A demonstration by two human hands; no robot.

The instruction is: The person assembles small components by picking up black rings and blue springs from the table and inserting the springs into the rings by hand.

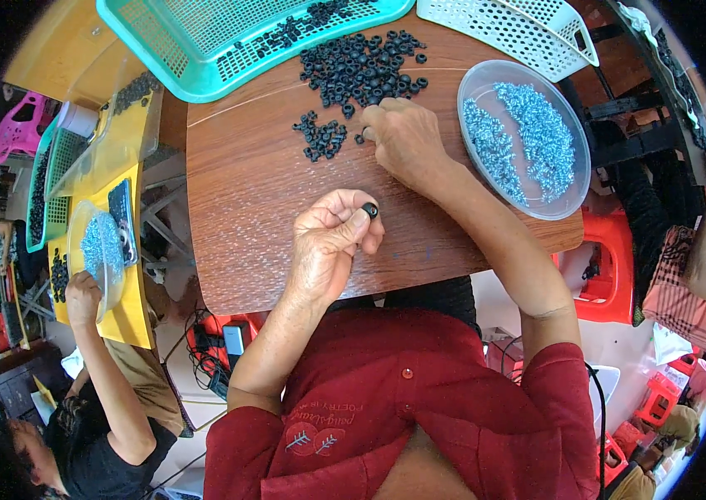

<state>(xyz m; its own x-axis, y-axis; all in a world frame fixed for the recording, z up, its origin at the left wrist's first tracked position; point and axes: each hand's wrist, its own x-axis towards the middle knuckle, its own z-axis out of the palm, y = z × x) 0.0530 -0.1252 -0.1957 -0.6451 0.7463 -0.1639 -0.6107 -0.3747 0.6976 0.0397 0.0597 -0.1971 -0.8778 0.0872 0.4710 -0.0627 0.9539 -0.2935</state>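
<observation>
My left hand (327, 242) is raised over the near part of the brown table (244, 242). Its thumb and forefinger pinch a small round black part (370, 210) with a hollow in its end. Farther off, my right hand (407, 140) rests at the tabletop, palm down with its fingers curled. By its fingertips lies a single black piece (359, 139); whatever those fingers grip is hidden. Beyond them spreads a big pile of black ring-like parts (365, 67), with a smaller heap of similar parts (319, 136) on its left.
A clear round tub (582, 179) of shiny blue small pieces stands right of my right forearm. A turquoise basket (194, 87) and a white perforated basket (486, 18) line the far edge. At left, a person's hand (84, 298) works at another tub (78, 218) on a yellow table.
</observation>
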